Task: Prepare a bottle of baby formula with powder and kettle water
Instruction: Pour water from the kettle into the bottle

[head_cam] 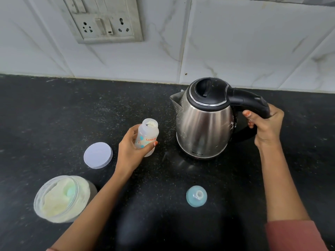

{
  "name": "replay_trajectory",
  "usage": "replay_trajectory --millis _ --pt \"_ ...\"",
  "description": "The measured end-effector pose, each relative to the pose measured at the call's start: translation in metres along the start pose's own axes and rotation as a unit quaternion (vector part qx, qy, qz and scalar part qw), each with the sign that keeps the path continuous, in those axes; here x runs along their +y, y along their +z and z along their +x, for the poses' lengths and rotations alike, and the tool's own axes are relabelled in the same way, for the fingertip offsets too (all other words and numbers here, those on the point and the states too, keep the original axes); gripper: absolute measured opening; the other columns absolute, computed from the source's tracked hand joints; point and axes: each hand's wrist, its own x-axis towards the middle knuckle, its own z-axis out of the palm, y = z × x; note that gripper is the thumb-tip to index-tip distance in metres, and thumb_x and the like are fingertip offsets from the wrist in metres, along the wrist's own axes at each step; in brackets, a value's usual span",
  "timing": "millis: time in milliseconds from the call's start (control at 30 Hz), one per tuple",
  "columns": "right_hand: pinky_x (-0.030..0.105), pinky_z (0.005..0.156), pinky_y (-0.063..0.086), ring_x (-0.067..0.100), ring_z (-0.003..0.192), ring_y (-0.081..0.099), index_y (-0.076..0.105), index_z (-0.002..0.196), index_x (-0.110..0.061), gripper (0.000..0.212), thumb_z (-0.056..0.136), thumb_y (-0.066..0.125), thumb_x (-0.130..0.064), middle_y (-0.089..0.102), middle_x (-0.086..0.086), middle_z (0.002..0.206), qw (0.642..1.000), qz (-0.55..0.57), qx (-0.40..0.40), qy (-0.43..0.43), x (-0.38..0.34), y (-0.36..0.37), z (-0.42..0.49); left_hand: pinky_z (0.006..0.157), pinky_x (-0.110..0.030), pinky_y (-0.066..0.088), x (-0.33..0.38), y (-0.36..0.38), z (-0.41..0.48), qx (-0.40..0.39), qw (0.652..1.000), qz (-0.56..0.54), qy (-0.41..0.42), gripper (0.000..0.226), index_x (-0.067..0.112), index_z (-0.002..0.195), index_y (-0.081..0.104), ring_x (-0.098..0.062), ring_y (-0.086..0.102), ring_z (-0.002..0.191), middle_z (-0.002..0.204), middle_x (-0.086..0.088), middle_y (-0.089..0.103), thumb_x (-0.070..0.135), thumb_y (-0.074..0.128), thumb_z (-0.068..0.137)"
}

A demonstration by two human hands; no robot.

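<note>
A small translucent baby bottle (pixel 147 132) stands open-topped on the black counter, with pale powder visible at its neck. My left hand (pixel 129 151) grips its body from the left. To its right stands a steel kettle (pixel 203 124) with a black lid shut and its spout pointing left toward the bottle. My right hand (pixel 265 125) is curled round the kettle's black handle. A blue teat cap (pixel 196 196) lies on the counter in front, between my arms. An open jar of formula powder (pixel 61 198) with a blue scoop inside sits at the near left.
The jar's white lid (pixel 97 155) lies flat on the counter left of the bottle. The black speckled counter (pixel 54 109) runs back to a white marble-look wall with a socket plate (pixel 105 20) above.
</note>
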Motion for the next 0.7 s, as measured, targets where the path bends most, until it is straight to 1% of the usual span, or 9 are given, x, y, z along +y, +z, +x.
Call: replay_trajectory --millis 133,300,433,467,567,700 --pt "0.011 0.039 0.034 0.000 0.041 0.048 0.073 0.070 -0.034 0.016 0.057 0.074 -0.026 0.063 -0.016 0.053 0.999 -0.027 -0.031 -0.010 -0.011 0.005 0.005 0.076 -0.009 0.036 -0.004 -0.004 0.003 0.003 1.000 0.011 -0.001 0.058 0.025 0.118 0.047 -0.008 0.046 0.109 0.117 0.012 0.050 0.016 0.078 0.069" --pt "0.010 0.040 0.036 0.000 0.041 0.049 0.072 0.070 -0.037 0.017 0.056 0.074 -0.028 0.064 -0.017 0.054 0.996 -0.057 -0.066 -0.021 -0.023 0.010 0.005 0.081 -0.014 0.037 -0.007 -0.005 0.004 0.000 1.000 0.029 -0.002 0.063 0.019 0.124 0.048 -0.007 0.044 0.109 0.120 0.008 0.051 0.017 0.079 0.069" --pt "0.009 0.040 0.035 -0.001 0.041 0.050 0.071 0.068 -0.038 0.017 0.055 0.074 -0.028 0.063 -0.019 0.053 0.993 -0.072 -0.086 -0.026 -0.032 0.012 0.006 0.075 -0.007 0.035 -0.005 -0.004 0.004 -0.006 1.000 0.030 0.005 0.062 0.020 0.122 0.048 -0.006 0.044 0.107 0.115 0.012 0.049 0.016 0.079 0.069" --pt "0.009 0.040 0.035 -0.001 0.041 0.050 0.071 0.068 -0.038 0.017 0.055 0.074 -0.028 0.063 -0.019 0.053 0.992 -0.075 -0.094 -0.027 -0.034 0.013 0.006 0.075 -0.008 0.035 -0.005 -0.004 0.004 -0.007 1.000 0.030 0.008 0.061 0.020 0.122 0.049 -0.006 0.045 0.107 0.114 0.012 0.049 0.015 0.079 0.068" --pt "0.008 0.041 0.035 -0.002 0.042 0.051 0.072 0.071 -0.040 0.020 0.055 0.074 -0.027 0.063 -0.021 0.054 0.990 -0.081 -0.108 -0.031 -0.040 0.015 0.006 0.081 -0.014 0.037 -0.004 -0.004 0.004 -0.014 0.999 0.026 0.011 0.061 0.020 0.121 0.050 -0.007 0.045 0.107 0.114 0.013 0.050 0.015 0.079 0.068" --pt "0.005 0.045 0.037 -0.005 0.049 0.057 0.072 0.074 -0.041 0.024 0.057 0.073 -0.024 0.065 -0.025 0.058 0.987 -0.084 -0.133 -0.038 -0.047 0.021 0.006 0.076 -0.008 0.035 -0.004 -0.002 0.003 -0.019 1.000 0.018 0.013 0.060 0.021 0.120 0.051 -0.006 0.047 0.106 0.113 0.012 0.052 0.014 0.080 0.067"
